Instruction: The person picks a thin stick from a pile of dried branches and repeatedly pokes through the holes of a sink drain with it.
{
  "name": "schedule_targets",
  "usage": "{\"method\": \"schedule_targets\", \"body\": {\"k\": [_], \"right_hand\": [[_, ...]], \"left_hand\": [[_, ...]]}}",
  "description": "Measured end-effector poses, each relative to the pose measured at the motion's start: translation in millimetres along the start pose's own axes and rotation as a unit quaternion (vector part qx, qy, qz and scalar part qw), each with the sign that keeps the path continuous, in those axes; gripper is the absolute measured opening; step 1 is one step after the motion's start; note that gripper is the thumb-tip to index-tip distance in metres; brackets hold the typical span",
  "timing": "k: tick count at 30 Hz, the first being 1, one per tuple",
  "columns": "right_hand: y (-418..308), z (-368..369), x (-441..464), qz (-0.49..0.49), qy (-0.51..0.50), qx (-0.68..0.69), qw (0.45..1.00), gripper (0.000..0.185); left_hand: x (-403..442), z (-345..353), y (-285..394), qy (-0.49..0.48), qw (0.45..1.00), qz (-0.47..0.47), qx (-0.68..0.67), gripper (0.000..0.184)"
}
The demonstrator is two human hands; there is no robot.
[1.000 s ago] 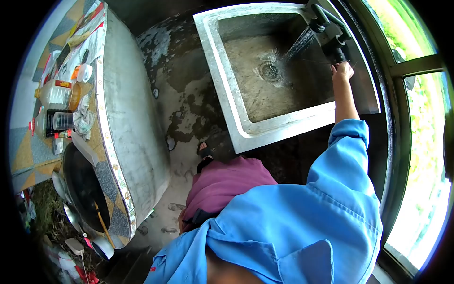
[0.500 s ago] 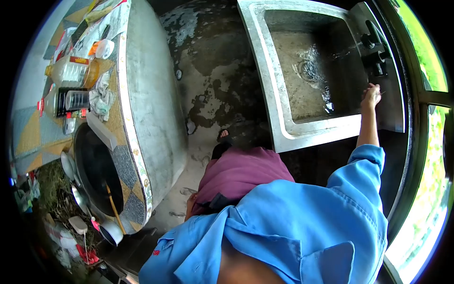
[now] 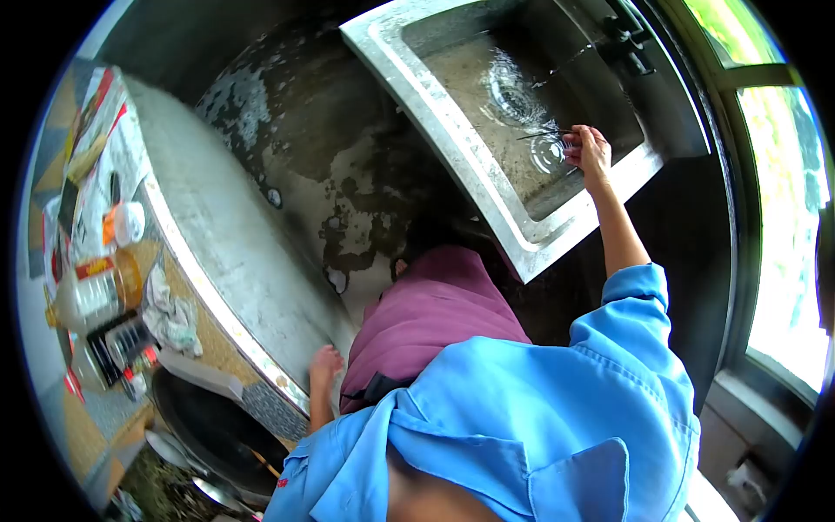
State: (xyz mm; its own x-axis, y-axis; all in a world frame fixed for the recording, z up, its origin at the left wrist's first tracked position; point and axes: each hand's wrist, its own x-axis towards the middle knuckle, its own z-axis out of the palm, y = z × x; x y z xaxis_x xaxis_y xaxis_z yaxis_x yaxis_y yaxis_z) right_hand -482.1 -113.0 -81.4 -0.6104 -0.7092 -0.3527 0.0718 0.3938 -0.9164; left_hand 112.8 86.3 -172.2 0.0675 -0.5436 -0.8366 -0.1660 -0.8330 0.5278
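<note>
My right hand [image 3: 591, 154] reaches over the near end of the stone sink [image 3: 444, 113], its fingers pinched on a thin dark stick [image 3: 544, 134]. The stick points left above the shallow water, where ripples [image 3: 548, 157] spread below it. A thin stream of water [image 3: 570, 63] runs from the dark tap [image 3: 628, 39] at the sink's far right. My left hand [image 3: 325, 364] hangs low beside the tiled counter, with loosely bent fingers and nothing visible in it.
On the left counter [image 3: 283, 374] stand an oil bottle [image 3: 96, 291], dark bottles [image 3: 117, 348], a white-lidded jar [image 3: 126, 224] and a crumpled cloth [image 3: 170, 313]. A large black wok [image 3: 209, 418] is set in its near end. The floor [image 3: 348, 191] has wet patches. A window [image 3: 783, 235] is at right.
My right hand has moved from beside the tap to over the sink's water, with the stick now plainly visible. My left hand has come out beside the counter. The view has turned.
</note>
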Motion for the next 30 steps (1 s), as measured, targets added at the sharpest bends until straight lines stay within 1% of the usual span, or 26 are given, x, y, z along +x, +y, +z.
{"method": "schedule_targets", "body": {"k": [2,5,7,8,10,12,15,16,19,21,23,25,27,28,29,30], "right_hand": [[1.5,3.5,3.0,-0.008,-0.005,0.01,1.0,0.023],[6.4,17.9,13.2,-0.018,0.013,-0.002,1.0,0.021],[17.1,28.4,30.7,0.011,0.027,-0.012,1.0,0.018],[27.7,33.2,41.9,0.003,0.044,0.0,0.999,0.018],[38.3,45.5,59.8,0.01,0.069,0.018,0.997,0.017],[38.0,62.4,71.7,0.004,0.147,0.145,0.978,0.017],[50.1,73.7,87.9,0.025,0.18,0.156,0.971,0.017],[60.7,74.9,93.2,0.016,0.184,0.118,0.976,0.018],[73.1,78.4,96.2,0.018,0.185,0.106,0.977,0.019],[72.8,72.4,96.6,0.049,0.196,0.124,0.972,0.02],[73.6,63.4,92.3,0.035,0.16,0.056,0.985,0.02],[67.6,63.9,83.2,0.049,0.162,0.035,0.985,0.02],[63.5,70.8,75.3,0.037,0.119,-0.029,0.992,0.02],[55.6,77.7,69.6,0.053,0.106,-0.046,0.992,0.02],[51.3,84.7,65.2,0.045,0.084,-0.087,0.992,0.021],[46.9,91.9,60.7,0.012,0.072,-0.131,0.989,0.021]], "left_hand": [[21.5,-3.2,46.3,-0.007,1.0,0.008,-0.004,0.029],[48.1,-7.9,106.7,-0.006,0.999,0.024,0.032,0.029],[58.6,-10.8,146.8,-0.023,0.998,0.055,0.028,0.03],[63.1,-16.1,158.6,-0.024,0.997,0.056,0.046,0.03],[67.4,-30.3,170.3,-0.017,0.995,0.056,0.076,0.027],[75.2,-45.2,172.7,-0.018,0.989,0.047,0.137,0.027],[93.0,-74.0,161.5,-0.042,0.955,0.05,0.289,0.025],[96.5,-79.7,159.4,-0.053,0.942,0.049,0.327,0.025],[110.0,-83.3,173.8,-0.08,0.92,0.047,0.381,0.024],[122.3,-81.8,191.9,-0.099,0.912,0.048,0.396,0.023],[136.3,-75.6,217.3,-0.121,0.909,0.051,0.395,0.022],[151.5,-57.9,250.1,-0.14,0.917,0.047,0.37,0.022],[164.1,-33.5,289.6,-0.157,0.925,0.044,0.344,0.021],[167.2,-16.4,311.6,-0.16,0.928,0.027,0.336,0.021],[169.8,1.8,332.6,-0.157,0.931,0.009,0.33,0.02],[176.9,10.1,344.4,-0.162,0.929,0.007,0.332,0.02]]}}
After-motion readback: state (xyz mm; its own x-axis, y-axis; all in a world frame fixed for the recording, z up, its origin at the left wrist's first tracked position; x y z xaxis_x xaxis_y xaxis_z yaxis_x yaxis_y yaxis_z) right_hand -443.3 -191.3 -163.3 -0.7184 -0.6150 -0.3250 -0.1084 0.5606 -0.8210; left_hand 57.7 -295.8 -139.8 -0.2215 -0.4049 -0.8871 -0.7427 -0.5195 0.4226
